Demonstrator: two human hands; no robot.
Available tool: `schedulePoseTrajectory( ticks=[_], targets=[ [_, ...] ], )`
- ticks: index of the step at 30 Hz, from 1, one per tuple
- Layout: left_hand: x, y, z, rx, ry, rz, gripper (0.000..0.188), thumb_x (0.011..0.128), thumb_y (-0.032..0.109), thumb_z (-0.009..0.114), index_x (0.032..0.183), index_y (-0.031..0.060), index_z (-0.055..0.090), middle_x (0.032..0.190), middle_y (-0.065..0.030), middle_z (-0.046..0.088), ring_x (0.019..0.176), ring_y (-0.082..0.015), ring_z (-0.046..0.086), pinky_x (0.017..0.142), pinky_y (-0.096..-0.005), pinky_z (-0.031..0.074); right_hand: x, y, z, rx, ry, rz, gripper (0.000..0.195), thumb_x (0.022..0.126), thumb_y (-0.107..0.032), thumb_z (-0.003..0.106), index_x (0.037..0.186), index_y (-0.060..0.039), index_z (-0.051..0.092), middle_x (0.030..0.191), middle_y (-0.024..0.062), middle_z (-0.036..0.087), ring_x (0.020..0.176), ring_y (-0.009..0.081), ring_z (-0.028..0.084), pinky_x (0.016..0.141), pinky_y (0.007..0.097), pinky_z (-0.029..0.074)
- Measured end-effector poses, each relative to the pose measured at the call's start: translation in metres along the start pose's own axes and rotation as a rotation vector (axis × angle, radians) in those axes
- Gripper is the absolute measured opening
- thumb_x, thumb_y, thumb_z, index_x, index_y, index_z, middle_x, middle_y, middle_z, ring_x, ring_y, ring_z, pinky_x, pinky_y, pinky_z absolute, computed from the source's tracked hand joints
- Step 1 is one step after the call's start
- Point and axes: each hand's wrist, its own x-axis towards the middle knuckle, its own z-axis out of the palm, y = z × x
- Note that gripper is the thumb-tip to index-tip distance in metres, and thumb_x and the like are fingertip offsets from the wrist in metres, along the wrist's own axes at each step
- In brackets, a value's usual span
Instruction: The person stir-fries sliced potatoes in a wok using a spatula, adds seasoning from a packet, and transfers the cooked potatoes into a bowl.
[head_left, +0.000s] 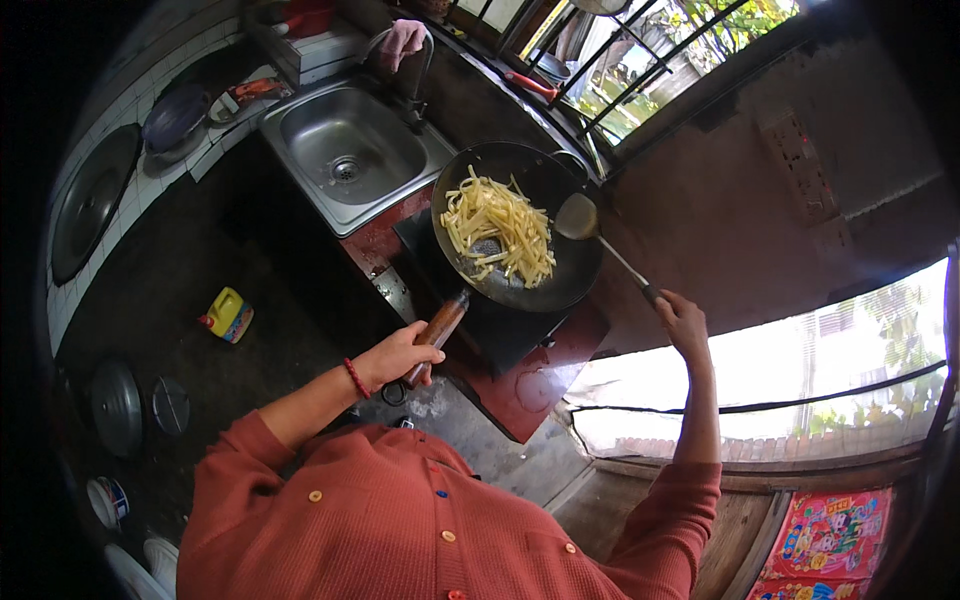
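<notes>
My left hand (401, 354) grips the brown wooden handle (444, 324) of a dark wok (570, 271). Pale yellow cut strips (499, 225), which look like potato, lie heaped in the wok, mostly towards its left side. In my right hand (681, 322) is the dark grip of a metal wok spatula (577, 217). Its blade is over the wok's right side, apart from the strips; whether it touches the wok's rim I cannot tell. Beneath the wok is a black cooktop (495, 341), partly hidden by it.
A stainless steel sink (352, 142) adjoins the red countertop (525, 401) on the left, with a pink cloth (403, 43) over its faucet. A yellow jug (229, 315) stands on the floor. Beyond the wok is a barred window (637, 67). A power strip (802, 169) hangs on the right wall.
</notes>
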Motion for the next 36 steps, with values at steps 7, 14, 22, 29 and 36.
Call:
schedulePoseTrajectory(
  ticks=[7,14,22,29,36],
  targets=[
    [-0.004,0.004,0.001,0.001,-0.002,-0.020,0.030,0.083,0.014,0.060,0.106,0.0023,0.045,0.071,-0.0041,0.056,0.057,-0.0143,0.060,0.054,-0.0263,0.048,0.069,-0.039,0.039,0.187,-0.216,-0.218,0.034,0.089,-0.031,0.056,0.110,-0.0051,0.063,0.073,0.0036,0.062,0.057,0.0100,0.055,0.053,0.0266,0.044],
    [-0.003,0.002,-0.002,-0.016,-0.005,-0.012,0.029,0.082,0.012,0.060,0.104,0.0012,0.044,0.070,-0.0054,0.056,0.057,-0.0156,0.060,0.056,-0.0276,0.050,0.012,-0.110,-0.022,-0.322,-0.102,-0.673,0.031,0.082,-0.017,0.063,0.113,-0.0100,0.063,0.094,0.0124,0.066,0.080,0.0237,0.065,0.071,0.0294,0.049],
    [0.005,-0.004,0.001,-0.041,-0.033,0.020,0.037,0.083,0.013,0.060,0.112,-0.0005,0.042,0.072,-0.0058,0.055,0.054,-0.0143,0.058,0.049,-0.0262,0.046,-0.054,-0.070,-0.041,-0.031,-0.194,-0.538,0.030,0.082,-0.022,0.062,0.111,-0.0128,0.064,0.085,0.0135,0.064,0.078,0.0309,0.062,0.071,0.0388,0.048],
    [-0.003,0.004,0.000,-0.007,-0.009,-0.005,0.035,0.083,0.014,0.059,0.110,-0.0006,0.043,0.070,-0.0057,0.055,0.054,-0.0143,0.058,0.048,-0.0261,0.046,-0.038,-0.051,0.002,-0.171,0.064,-0.308,0.030,0.086,-0.023,0.060,0.112,-0.0088,0.063,0.093,0.0153,0.066,0.086,0.0317,0.064,0.075,0.0390,0.049],
    [-0.003,0.008,0.002,0.025,-0.018,-0.023,0.035,0.083,0.014,0.060,0.110,0.0004,0.043,0.071,-0.0054,0.056,0.057,-0.0156,0.060,0.054,-0.0266,0.048,-0.016,-0.009,-0.006,-0.259,0.071,-0.061,0.033,0.087,-0.030,0.056,0.109,-0.0068,0.063,0.093,0.0175,0.066,0.083,0.0306,0.065,0.075,0.0387,0.049]
  ],
)
